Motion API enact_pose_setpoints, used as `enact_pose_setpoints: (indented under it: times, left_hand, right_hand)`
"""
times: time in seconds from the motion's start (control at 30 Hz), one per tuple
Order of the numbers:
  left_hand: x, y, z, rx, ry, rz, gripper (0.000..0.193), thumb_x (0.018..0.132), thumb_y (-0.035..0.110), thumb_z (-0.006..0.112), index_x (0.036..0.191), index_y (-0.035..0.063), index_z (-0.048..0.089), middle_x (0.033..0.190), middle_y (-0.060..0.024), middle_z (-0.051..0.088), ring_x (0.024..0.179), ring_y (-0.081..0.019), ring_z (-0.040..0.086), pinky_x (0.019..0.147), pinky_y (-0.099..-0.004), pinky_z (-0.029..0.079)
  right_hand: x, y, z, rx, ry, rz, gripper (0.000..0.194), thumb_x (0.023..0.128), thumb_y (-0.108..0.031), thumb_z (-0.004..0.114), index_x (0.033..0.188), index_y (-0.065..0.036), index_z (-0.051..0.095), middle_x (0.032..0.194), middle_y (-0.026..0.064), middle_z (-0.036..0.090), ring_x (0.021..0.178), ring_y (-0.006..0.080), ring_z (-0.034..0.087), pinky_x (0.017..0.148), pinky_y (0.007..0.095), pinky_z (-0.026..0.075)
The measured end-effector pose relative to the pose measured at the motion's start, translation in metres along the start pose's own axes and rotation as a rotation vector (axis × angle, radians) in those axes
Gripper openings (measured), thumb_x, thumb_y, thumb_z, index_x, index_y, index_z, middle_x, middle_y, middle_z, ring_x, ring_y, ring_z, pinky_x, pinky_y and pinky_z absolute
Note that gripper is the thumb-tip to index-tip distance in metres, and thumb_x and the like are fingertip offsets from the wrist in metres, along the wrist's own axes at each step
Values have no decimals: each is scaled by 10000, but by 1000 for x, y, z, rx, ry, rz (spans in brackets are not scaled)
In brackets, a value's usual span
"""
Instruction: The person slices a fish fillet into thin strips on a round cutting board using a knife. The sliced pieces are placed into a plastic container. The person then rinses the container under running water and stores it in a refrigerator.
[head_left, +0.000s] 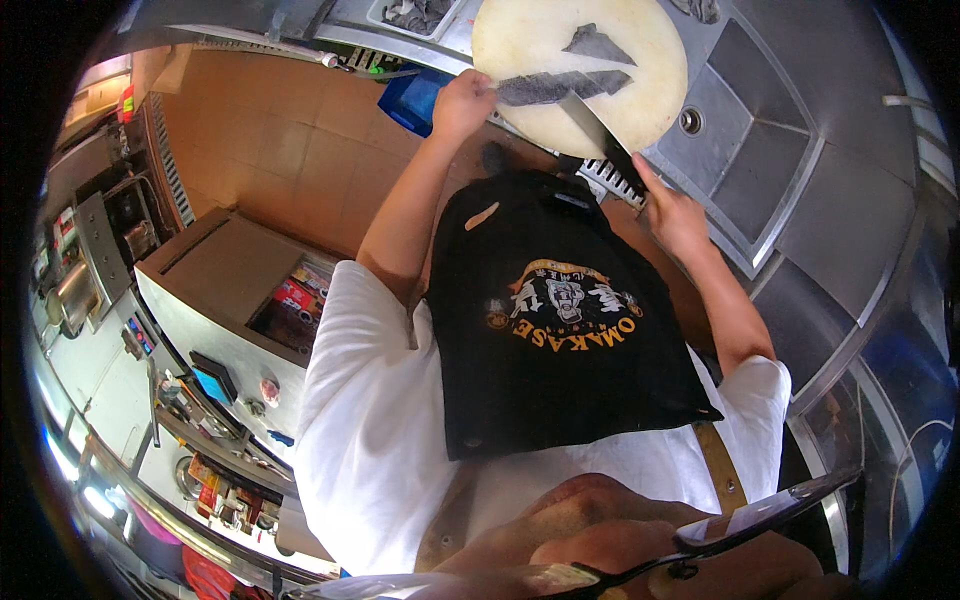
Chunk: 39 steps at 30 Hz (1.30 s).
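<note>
On a round, pale cutting board (652, 45) lies a long strip of dark grey fish skin or skin-on fish (536, 88), with slanted cut lines towards its right end. My left hand (465, 105) pinches the strip's left end at the board's edge. In my right hand (671, 214) is a broad-bladed kitchen knife (600, 131). The blade's tip reaches the strip's lower edge near its middle; I cannot tell whether it touches. A separate dark grey piece (598, 45) rests farther back on the board.
A white tray (442, 30) of dark grey pieces stands behind the board to the left. To the right is a steel sink (750, 161) with a drain (691, 120). A blue bin (409, 101) sits below the counter. A grey cloth-like item (701, 9) lies at the top.
</note>
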<state>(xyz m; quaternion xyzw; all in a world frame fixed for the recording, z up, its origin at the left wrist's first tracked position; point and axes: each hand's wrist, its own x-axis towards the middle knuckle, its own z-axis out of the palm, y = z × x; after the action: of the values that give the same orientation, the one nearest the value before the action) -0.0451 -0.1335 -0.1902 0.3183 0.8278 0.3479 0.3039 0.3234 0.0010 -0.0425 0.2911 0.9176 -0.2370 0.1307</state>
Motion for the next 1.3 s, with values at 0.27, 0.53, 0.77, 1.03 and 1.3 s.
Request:
enact_pose_setpoints:
  times: [0.27,0.53,0.77,1.03,1.3]
  left_hand:
    - [-2,-1,1,44,65,73,240,857,170,751,1046,27,710,882,-117,746,777,-240,726,718,-350,566]
    - [-5,6,-3,160,87,220,245,796,193,766,973,41,694,881,-146,727,816,-324,715,749,-408,571]
    - [-6,28,-6,-8,-3,59,262,787,183,764,999,58,675,904,-142,722,834,-334,711,773,-431,568]
    - [0,70,44,233,53,188,367,803,232,773,1110,68,657,1062,-208,698,979,-383,699,840,-472,565]
    - [21,96,80,100,192,277,238,803,124,762,1020,77,675,1026,-194,594,891,-403,641,792,-485,551]
  right_hand:
    - [74,-72,22,107,-3,31,704,997,-132,572,1612,-368,326,964,225,731,826,481,682,727,536,552]
    - [-32,25,42,701,4,181,704,1042,-42,526,1643,-336,309,823,83,656,628,213,606,602,347,498]
    - [-26,34,72,1353,155,512,742,1043,-33,510,1674,-292,218,682,-5,481,569,101,468,542,265,454]
    - [8,47,102,1543,135,491,764,1042,-39,519,1671,-332,200,690,6,512,561,112,504,526,277,480]
    - [54,-26,76,1349,-61,311,757,1046,-19,520,1668,-334,224,695,7,503,570,107,461,524,277,466]
